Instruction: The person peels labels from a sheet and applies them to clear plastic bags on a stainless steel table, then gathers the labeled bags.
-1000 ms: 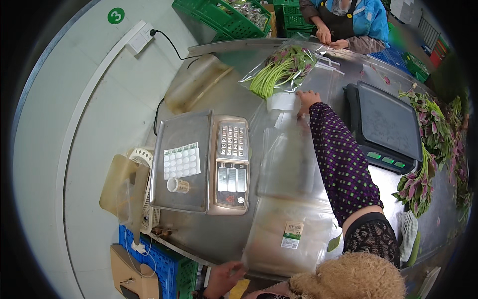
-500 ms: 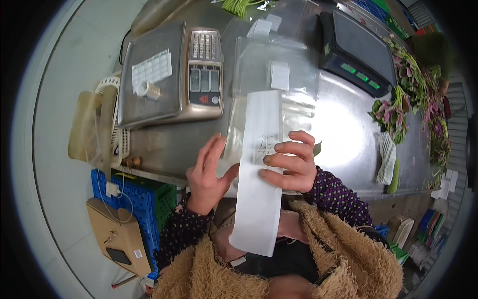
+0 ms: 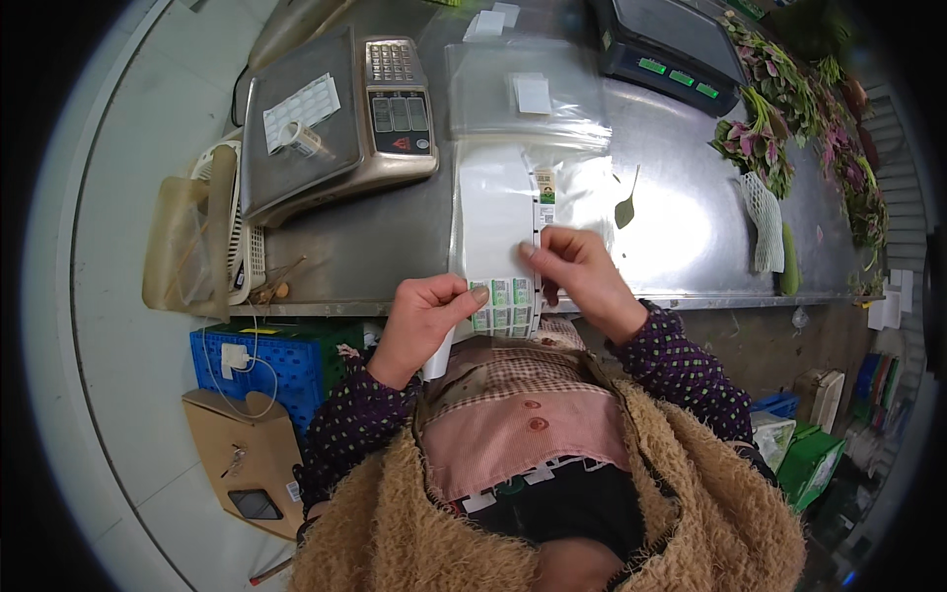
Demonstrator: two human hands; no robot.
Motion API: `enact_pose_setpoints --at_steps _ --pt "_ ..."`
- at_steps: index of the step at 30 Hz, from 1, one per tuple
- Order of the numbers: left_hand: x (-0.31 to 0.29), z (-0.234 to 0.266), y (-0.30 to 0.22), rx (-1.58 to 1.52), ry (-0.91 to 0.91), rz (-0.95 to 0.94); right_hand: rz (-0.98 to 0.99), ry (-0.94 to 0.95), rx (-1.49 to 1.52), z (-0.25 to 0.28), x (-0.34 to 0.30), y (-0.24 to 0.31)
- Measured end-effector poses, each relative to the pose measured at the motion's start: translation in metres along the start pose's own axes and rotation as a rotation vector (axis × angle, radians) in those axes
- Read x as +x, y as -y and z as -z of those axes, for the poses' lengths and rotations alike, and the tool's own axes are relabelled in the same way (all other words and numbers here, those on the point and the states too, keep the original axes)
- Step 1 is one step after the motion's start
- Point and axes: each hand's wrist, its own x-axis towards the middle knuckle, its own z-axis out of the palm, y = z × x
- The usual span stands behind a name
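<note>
A long white label sheet (image 3: 498, 212) lies over the table's front edge, with rows of small green-and-white labels (image 3: 501, 308) on its near end. My left hand (image 3: 422, 321) is closed in a pinch at the left side of these labels, thumb on top. Across from it, my right hand (image 3: 587, 278) pinches the sheet's right edge, its lower fingers curled under. Clear plastic bags (image 3: 582, 163) are spread beneath and beyond the sheet. A small printed label (image 3: 546, 185) shows beside the sheet's right edge.
A steel scale (image 3: 306, 178) stands at left, bearing a sticker sheet and a small roll. Far right are a black scale (image 3: 671, 44), purple-green leafy vegetables (image 3: 760, 148) and a white foam net (image 3: 762, 222). Blue crates (image 3: 261, 365) sit below the table at left; a loose leaf (image 3: 625, 209) lies right.
The sheet has turned from its plain, handwritten side to show printed labels at the near end. My left hand has closed on its edge, and my right hand has shifted to a pinch. The view has tilted.
</note>
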Motion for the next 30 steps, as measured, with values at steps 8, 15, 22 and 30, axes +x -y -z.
enact_pose_setpoints --at_steps 8,15,22,30 --pt "-0.010 -0.001 -0.005 0.012 -0.088 -0.021 0.302 0.042 -0.266 -0.012 -0.006 0.004" --pt "-0.010 -0.004 0.006 0.143 -0.273 -0.314 0.328 0.021 -0.383 -0.020 -0.011 -0.009" --pt "-0.013 -0.011 0.008 0.050 -0.061 -0.226 0.456 0.098 -0.479 -0.013 -0.011 -0.011" --pt "-0.011 -0.006 0.013 0.512 -0.077 -0.364 0.474 0.090 -0.635 -0.011 -0.009 -0.006"
